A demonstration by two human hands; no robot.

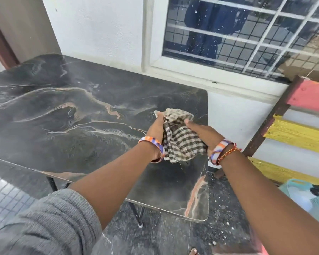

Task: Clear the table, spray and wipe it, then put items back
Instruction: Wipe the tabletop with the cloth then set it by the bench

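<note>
A brown-and-cream checked cloth (182, 142) is bunched between both my hands above the right part of the black marble-patterned table (63, 116). My left hand (155, 129) grips its left side and my right hand (203, 131) grips its right side. The cloth's lower edge hangs loose toward the tabletop. Both wrists wear orange-and-purple bands. I see nothing else standing on the tabletop.
A white wall and a barred window (238, 34) stand behind the table. A painted wooden pallet (302, 126) in pink, white and yellow leans at the right. A light blue plastic tub (309, 197) sits on the floor by it. Dark speckled floor (173, 236) lies below.
</note>
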